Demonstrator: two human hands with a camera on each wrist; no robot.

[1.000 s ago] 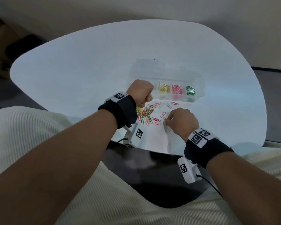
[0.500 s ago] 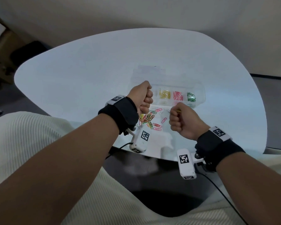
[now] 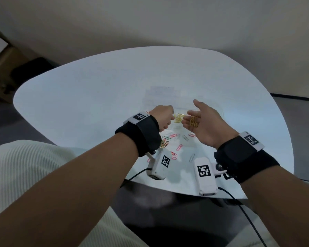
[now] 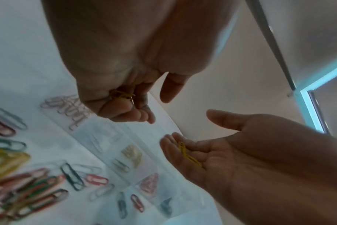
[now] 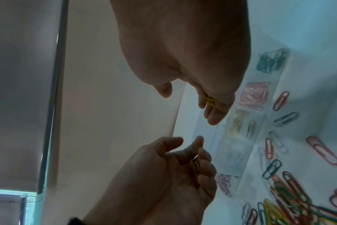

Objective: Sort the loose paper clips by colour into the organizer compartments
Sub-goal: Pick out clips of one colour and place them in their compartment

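Head view: both forearms are raised above the white desk (image 3: 78, 97), with the hands brought close together over the clear organizer (image 3: 169, 97). The right hand (image 3: 206, 125) is turned palm up with the fingers (image 4: 175, 146) relaxed and spread and the thumb lifted, and a few yellow paper clips (image 3: 194, 122) are cradled on the fingers near the palm. The left hand (image 3: 163, 120) is seen from the back, knuckles up, its fingers curled inward. From the left wrist view, another small bunch of yellow clips (image 4: 121, 95) is seen gripped within those curled fingers, just beside and slightly above the open right palm.

Sorted groups are seen in the organizer's compartments: yellow (image 5: 238, 120), pink (image 5: 254, 95) and green (image 5: 270, 61), with pale clips in further compartments. The loose paper clips (image 3: 175, 141) remain scattered on the desk between the organizer and the desk's near edge, with a denser mixed heap (image 5: 290, 202) of red, green and yellow on the left side.

Black wrist straps (image 3: 144, 134) are worn on both forearms, each carrying a white camera unit (image 3: 204, 175). Square black-and-white coded markers are shown on the straps and units; no readable writing or brand is visible.
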